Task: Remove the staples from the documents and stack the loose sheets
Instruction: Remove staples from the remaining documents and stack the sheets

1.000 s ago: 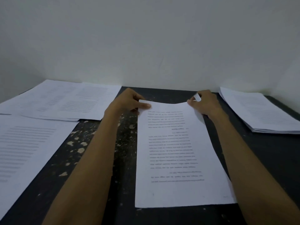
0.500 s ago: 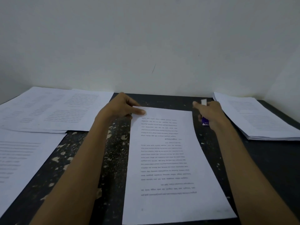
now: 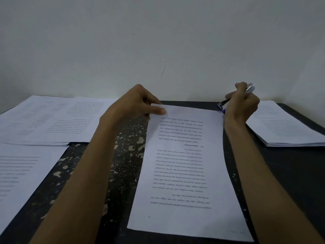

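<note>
I see the document (image 3: 184, 164) lying lengthwise down the middle of the table (image 3: 290, 182), its near edge almost at the bottom of my view and its far edge short of the wall (image 3: 158, 41), with a band of bare dark top behind it. To its right a wide stretch of bare tabletop runs up to the stack of sheets (image 3: 284, 127), which sits at the far right near the corner; the right forearm crosses that stretch. To its left a narrower lane of bare top separates it from the spread sheets (image 3: 52, 120) at the far left and from another sheet (image 3: 21, 173) nearer to me, which runs out of the left side of my view; the left forearm lies along that lane. The tabletop is black, its coating chipped into pale flecks in that lane. The wall is plain and pale, with a thin dark mark above the hands, and the light is dim. The left hand (image 3: 135, 104) pinches the document's far left corner, thumb on top of the paper and fingers curled beneath, holding that corner slightly off the table. The right hand (image 3: 243, 104) is raised over the far right corner, fingers curled round a silver and purple tool (image 3: 250, 88) whose purple tip points down toward that corner; I cannot tell whether the tip touches the paper.
</note>
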